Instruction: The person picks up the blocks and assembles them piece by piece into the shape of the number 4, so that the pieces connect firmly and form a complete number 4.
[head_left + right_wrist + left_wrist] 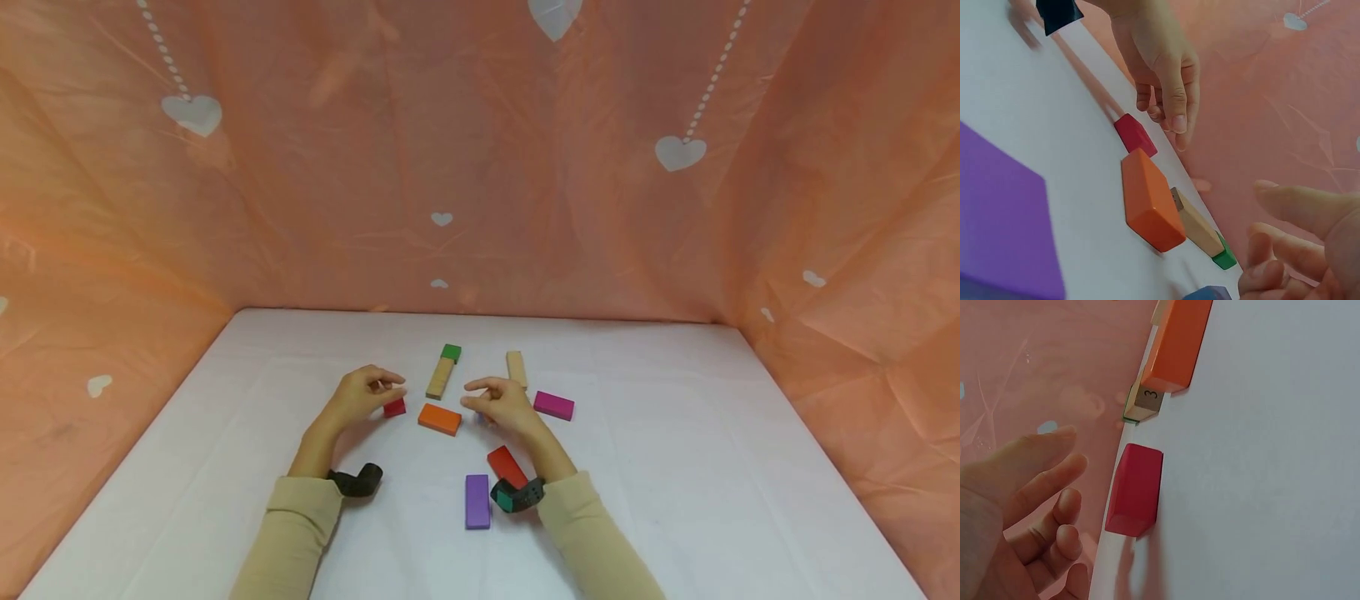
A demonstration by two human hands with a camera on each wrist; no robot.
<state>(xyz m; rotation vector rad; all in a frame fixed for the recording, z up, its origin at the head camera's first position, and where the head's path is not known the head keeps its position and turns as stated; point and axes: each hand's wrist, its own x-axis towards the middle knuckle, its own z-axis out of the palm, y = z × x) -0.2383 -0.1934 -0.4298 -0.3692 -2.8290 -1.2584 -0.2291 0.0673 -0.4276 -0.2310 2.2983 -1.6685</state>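
Observation:
My left hand (366,393) hovers just above a crimson block (394,407), its fingers loosely bent and holding nothing. The left wrist view shows a gap between those fingers and the crimson block (1135,490). Across from it, my right hand (504,402) hangs over a small blue block (1209,294), mostly hidden in the head view. Nothing is held between the right thumb and fingers. Between the hands lies an orange block (439,419). Behind it a plain wooden block (440,378), with a "3" on its end, lines up with a green block (452,352).
Another wooden block (516,368) lies beyond my right hand, with a magenta block (554,406) to its right. Under the right wrist is a red block (504,463), beside a purple block (477,502). An orange curtain (480,167) surrounds the white table (660,467).

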